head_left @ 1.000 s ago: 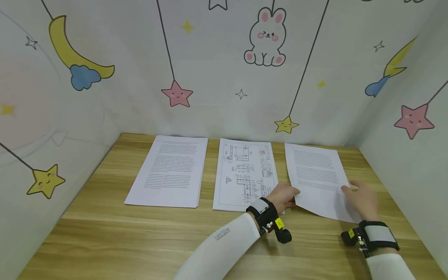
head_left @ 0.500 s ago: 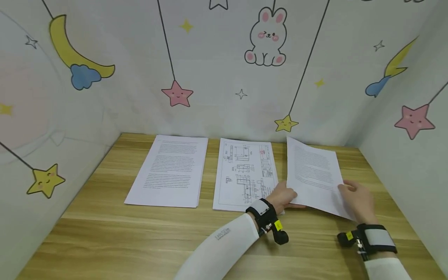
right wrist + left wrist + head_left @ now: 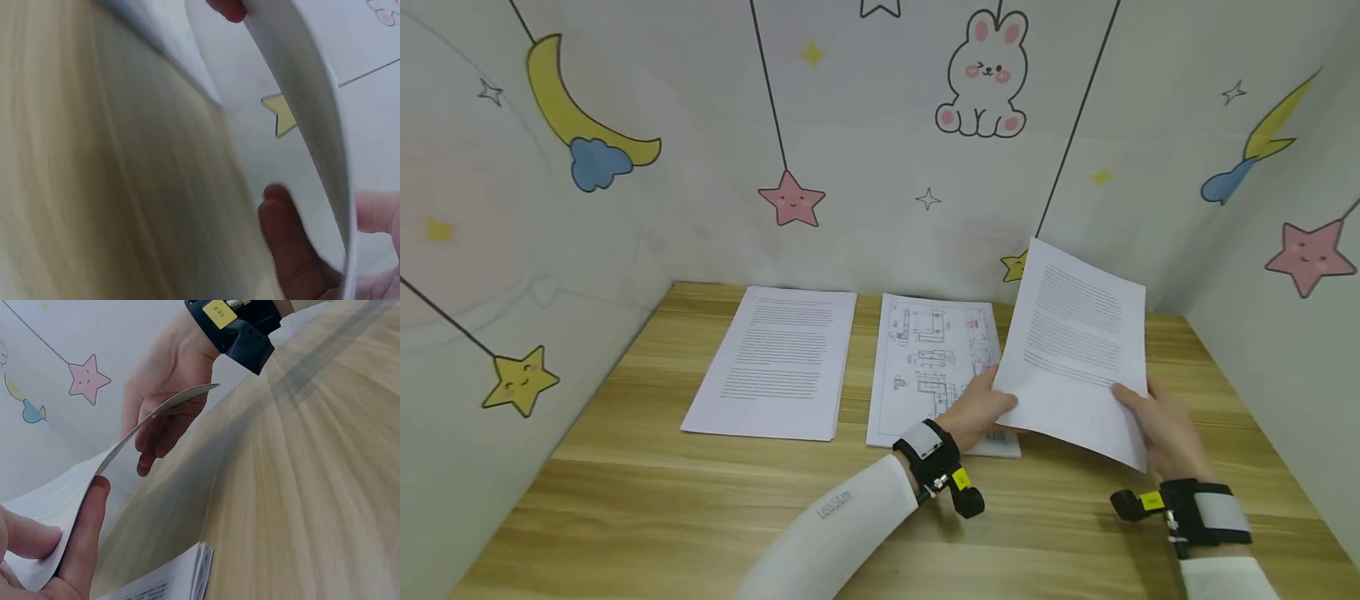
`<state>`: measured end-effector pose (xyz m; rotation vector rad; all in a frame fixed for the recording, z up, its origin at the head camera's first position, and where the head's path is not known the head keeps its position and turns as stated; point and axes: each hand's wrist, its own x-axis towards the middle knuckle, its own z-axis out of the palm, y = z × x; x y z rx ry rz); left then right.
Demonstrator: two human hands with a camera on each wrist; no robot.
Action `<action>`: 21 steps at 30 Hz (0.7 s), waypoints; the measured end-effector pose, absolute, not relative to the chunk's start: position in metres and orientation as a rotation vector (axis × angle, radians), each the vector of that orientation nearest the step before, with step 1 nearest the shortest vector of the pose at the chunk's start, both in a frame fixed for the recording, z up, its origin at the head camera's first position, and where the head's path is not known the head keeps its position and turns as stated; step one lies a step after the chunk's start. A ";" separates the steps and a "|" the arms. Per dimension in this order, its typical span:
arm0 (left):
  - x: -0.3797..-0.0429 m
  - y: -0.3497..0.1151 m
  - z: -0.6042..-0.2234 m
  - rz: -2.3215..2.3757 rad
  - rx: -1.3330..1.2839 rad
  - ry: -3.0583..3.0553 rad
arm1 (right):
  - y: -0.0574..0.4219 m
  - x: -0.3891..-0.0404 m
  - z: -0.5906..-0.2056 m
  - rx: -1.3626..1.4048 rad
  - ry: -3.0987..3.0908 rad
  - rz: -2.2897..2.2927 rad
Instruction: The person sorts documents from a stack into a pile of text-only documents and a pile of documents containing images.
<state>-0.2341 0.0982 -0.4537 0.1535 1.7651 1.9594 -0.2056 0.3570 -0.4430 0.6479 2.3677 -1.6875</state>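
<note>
A thin stack of printed paper (image 3: 1075,333) is raised off the table at the right, tilted up with its text facing me. My left hand (image 3: 979,410) pinches its lower left corner, thumb on the front and fingers behind. At the right edge, my right hand (image 3: 1170,433) grips the paper between thumb and fingers. In the left wrist view the paper's edge curves between the left hand (image 3: 75,547) and the right hand (image 3: 172,372). From the right wrist, the paper's underside (image 3: 300,94) bows past the right fingers (image 3: 287,237). A stack of technical drawings (image 3: 910,367) lies below the left hand, partly covered.
Another stack of text pages (image 3: 775,367) lies flat at the left of the wooden table (image 3: 647,500). White walls (image 3: 880,167) printed with stars, a moon and a rabbit enclose the table's back and sides.
The paper stack has risen from the table and tilted upright, its top now overlapping the back wall. Both hands rose with it, the left shifting left over the drawings. The head view shifted slightly.
</note>
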 end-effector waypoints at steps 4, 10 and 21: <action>-0.237 0.073 -0.449 1.936 0.200 1.876 | 0.339 -0.208 -0.439 0.566 2.308 -1.825; -0.240 0.030 -0.441 1.919 0.224 1.967 | 0.301 -0.211 -0.431 0.475 2.431 -1.814; -0.250 -0.053 -0.428 1.995 0.111 2.065 | 0.227 -0.218 -0.418 0.193 2.406 -1.920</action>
